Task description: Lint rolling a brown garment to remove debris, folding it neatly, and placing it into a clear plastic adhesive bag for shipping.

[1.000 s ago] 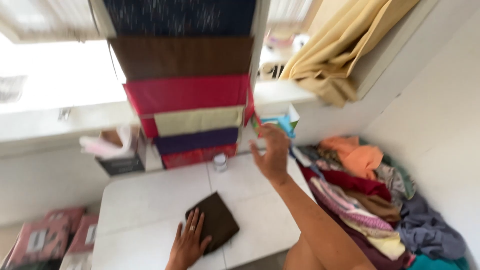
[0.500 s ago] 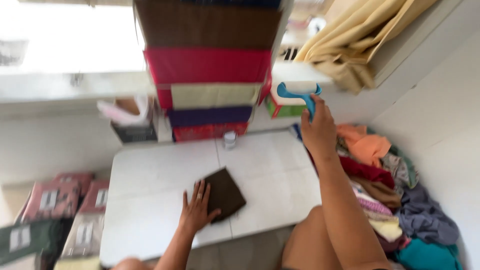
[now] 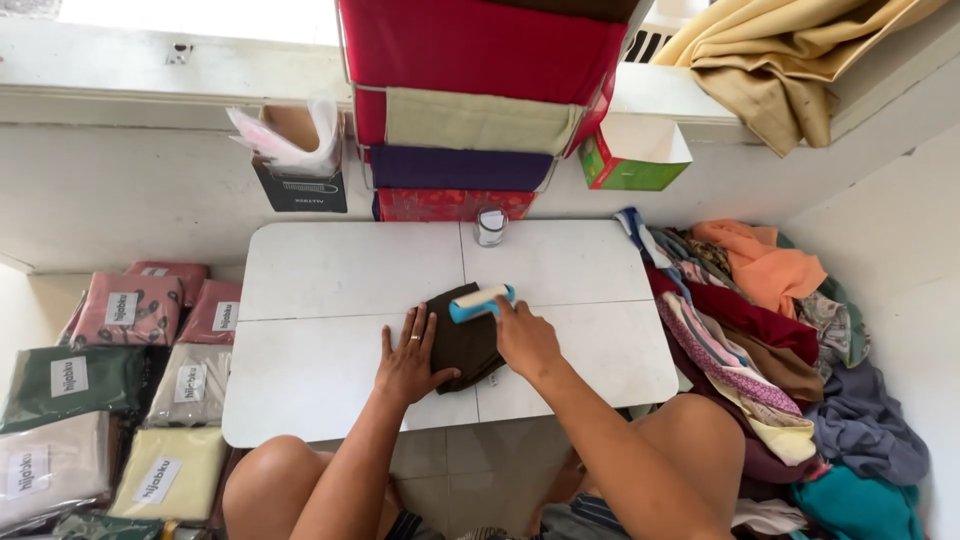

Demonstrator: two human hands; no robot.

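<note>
Right hand [image 3: 527,338] on blue-handled lint roller [image 3: 481,302] (white roll)

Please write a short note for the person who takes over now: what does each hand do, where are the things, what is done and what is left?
Left hand: flat on the folded brown cloth, pinning it to the white table.
Right hand: holds the blue lint roller, set on the cloth's top edge.
Done: cloth laid out, roller in hand.
Left: rolling over the cloth appears to be only starting; the clothes pile lies to the right.

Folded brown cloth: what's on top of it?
A blue-handled lint roller lies across the folded brown cloth, held by the right hand. The left hand presses its left edge. The cloth beneath both is hidden.
</note>
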